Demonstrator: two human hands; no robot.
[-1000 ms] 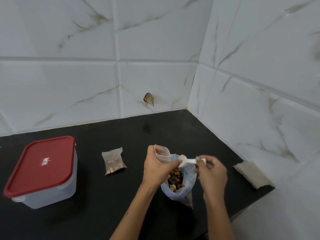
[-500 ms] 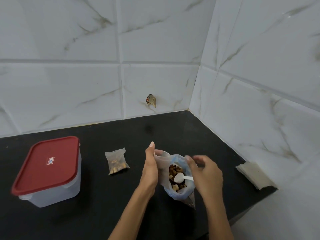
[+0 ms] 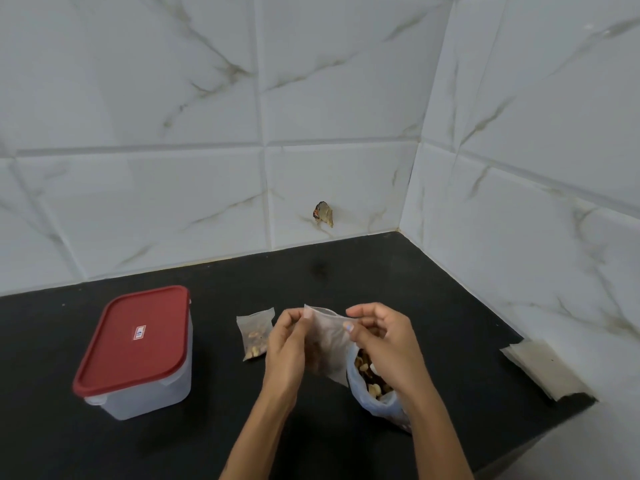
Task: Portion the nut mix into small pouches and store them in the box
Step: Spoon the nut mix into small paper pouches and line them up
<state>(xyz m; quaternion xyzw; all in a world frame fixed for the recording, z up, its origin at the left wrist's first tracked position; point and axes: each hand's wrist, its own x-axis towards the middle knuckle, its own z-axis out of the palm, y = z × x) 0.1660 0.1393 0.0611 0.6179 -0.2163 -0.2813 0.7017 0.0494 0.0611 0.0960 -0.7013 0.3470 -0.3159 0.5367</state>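
A small clear pouch (image 3: 329,337) is held up above the black counter (image 3: 415,292), between the two hands. The left hand (image 3: 287,344) pinches its top left corner with curled fingers, and the right hand (image 3: 384,344) pinches its top right edge, thumb in front. Whether the pouch has nuts in it cannot be told through the cloudy plastic. Just below the right hand, the big bag of nut mix (image 3: 375,386) stands open on the counter, nuts showing at its mouth. A filled pouch (image 3: 255,332) lies flat just to the left of the left hand. Farther left sits the box (image 3: 138,355), its red lid (image 3: 135,337) on. Well to the right, by the wall, lies a stack of empty pouches (image 3: 543,368). A small chipped spot (image 3: 323,213) marks the tiled wall (image 3: 173,133) behind.
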